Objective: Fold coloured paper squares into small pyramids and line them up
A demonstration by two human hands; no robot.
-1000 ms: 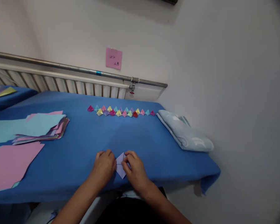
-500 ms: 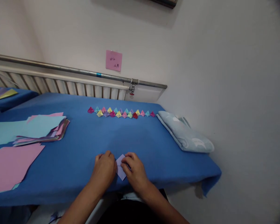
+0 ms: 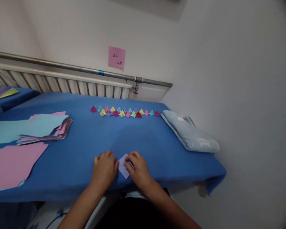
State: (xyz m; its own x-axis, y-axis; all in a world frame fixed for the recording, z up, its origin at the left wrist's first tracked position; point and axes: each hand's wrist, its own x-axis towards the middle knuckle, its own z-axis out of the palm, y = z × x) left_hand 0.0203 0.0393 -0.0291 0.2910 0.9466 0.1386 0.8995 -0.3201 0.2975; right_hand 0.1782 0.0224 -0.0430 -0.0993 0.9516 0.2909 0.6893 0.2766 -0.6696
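A small lavender sheet of folded paper lies like a diamond on the blue cloth near the front edge, a crease running across its middle. At its left corner, my left hand is closed, its thumb and finger pinching the edge. My right hand has curled fingers over the paper's right side, thumb and fingertips pressing on it; that side is partly hidden. Farther back, several small folded paper pieces in many colours stand in two staggered rows.
Stacks of coloured paper lie at left: a blue-topped stack and pink sheets. A folded pale-blue blanket rests at the right end of the blue-covered table. Behind are a radiator, a metal pipe and a pink note.
The view has tilted slightly, so the whole scene sits a little higher. Both hands stay at the lavender paper with nearly the same hold; the left fingers have shifted slightly.
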